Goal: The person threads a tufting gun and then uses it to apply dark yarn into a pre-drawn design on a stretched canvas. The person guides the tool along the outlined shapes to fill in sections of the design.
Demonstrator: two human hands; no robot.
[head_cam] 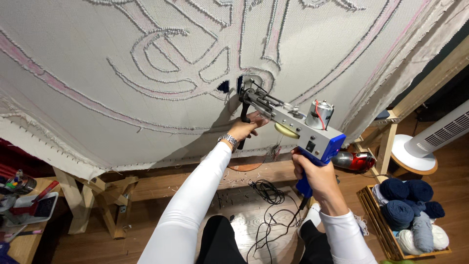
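right hand gripping gun handle | left hand wrapped on front grip to steady | needle pushed into cloth

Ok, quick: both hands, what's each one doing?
Left hand: closed on the tufting gun's black front handle.
Right hand: closed on its blue grip.

The stretched cloth was off-white, lined with pale grey tufted curls over pink bands, one navy patch near its centre. The tufting gun was silver-grey with a bright blue grip. At four o'clock, a crate held navy, grey-blue and white yarn balls. Both sleeves were white.
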